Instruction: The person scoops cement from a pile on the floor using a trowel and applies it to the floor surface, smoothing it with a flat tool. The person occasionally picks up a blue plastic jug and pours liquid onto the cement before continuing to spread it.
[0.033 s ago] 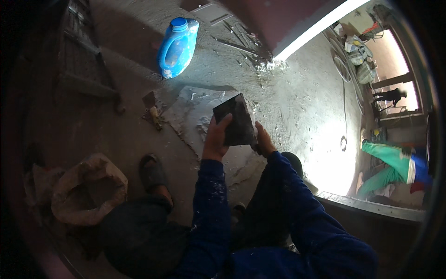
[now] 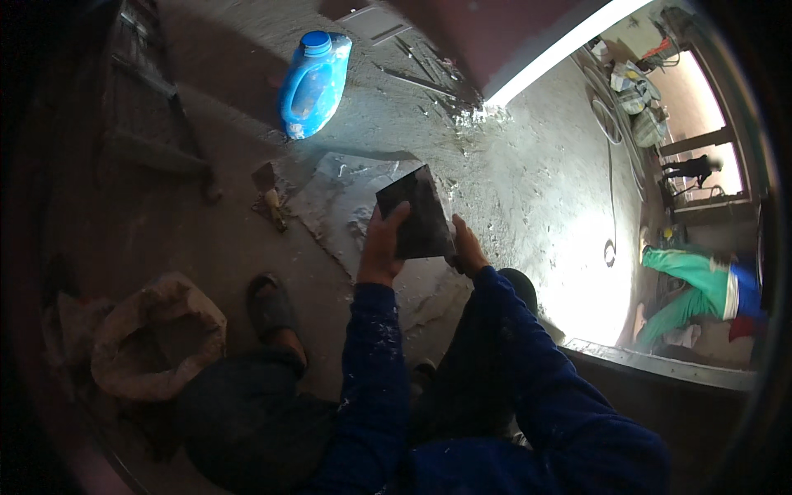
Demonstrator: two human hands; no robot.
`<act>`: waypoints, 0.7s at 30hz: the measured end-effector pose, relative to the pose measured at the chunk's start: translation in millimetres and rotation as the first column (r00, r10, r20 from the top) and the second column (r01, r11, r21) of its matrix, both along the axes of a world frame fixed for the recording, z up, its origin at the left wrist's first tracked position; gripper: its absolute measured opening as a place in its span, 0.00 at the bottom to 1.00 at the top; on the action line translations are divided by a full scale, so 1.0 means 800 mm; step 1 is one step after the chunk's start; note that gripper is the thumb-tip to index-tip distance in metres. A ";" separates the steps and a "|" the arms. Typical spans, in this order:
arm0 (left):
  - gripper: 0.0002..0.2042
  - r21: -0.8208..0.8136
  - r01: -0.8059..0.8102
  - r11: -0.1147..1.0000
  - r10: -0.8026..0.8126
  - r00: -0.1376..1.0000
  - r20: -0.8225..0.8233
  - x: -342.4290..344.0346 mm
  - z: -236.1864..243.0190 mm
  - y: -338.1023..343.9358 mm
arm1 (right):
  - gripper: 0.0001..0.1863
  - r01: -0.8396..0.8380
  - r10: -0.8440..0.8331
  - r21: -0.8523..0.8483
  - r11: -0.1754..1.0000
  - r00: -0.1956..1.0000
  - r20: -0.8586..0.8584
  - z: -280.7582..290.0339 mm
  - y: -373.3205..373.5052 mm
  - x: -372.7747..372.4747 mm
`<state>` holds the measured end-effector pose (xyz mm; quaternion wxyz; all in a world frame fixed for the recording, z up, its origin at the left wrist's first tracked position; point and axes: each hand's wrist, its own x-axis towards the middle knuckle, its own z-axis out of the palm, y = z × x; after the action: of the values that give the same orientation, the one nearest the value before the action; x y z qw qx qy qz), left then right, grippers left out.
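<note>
A dark, flat, rectangular plate point(image 2: 417, 214) is held up in front of me, its kind not clear. My left hand point(image 2: 384, 243) grips its left side, with the thumb lying across the dark face. Along the plate's right edge my right hand point(image 2: 470, 247) is closed; a small dark piece shows under its fingers, but what it grips is mostly hidden. Beneath both hands a pale board point(image 2: 330, 190), smeared with white paste, lies on the floor. Left of the board rests a small scraper point(image 2: 271, 198) with a light handle.
A blue jug point(image 2: 314, 87) stands beyond the board. An open sack point(image 2: 157, 330) sits at the lower left, below a dark slatted frame point(image 2: 153, 107). Thin strips point(image 2: 417, 81) and rubble lie near the wall corner. At right are a hose point(image 2: 609, 124) and a person in green trousers point(image 2: 689, 285).
</note>
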<state>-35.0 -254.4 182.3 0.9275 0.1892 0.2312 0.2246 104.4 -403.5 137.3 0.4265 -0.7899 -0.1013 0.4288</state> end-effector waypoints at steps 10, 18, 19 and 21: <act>0.19 0.584 0.079 0.808 0.357 0.724 -0.591 -0.014 -0.089 0.018 | 0.32 -0.221 0.254 -0.256 0.941 0.962 0.104 0.064 -0.020 -0.010; 0.21 0.624 0.713 0.318 0.105 0.628 -0.771 -0.032 -0.143 0.018 | 0.33 -0.436 0.528 -0.532 0.726 0.849 0.025 0.061 0.091 -0.012; 0.21 0.654 0.721 0.230 0.172 0.631 -0.757 -0.039 -0.146 0.024 | 0.33 -0.508 0.621 -0.582 0.635 0.784 -0.008 0.060 0.102 0.001; 0.20 0.613 0.772 0.170 0.274 0.560 -0.782 -0.055 -0.150 0.036 | 0.33 -0.614 0.730 -0.587 0.527 0.681 -0.057 0.057 0.122 0.026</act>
<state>-78.9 -226.0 62.2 0.4188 0.8303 0.3671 0.0221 125.5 -306.3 182.7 -0.0381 -0.8144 -0.3091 0.4897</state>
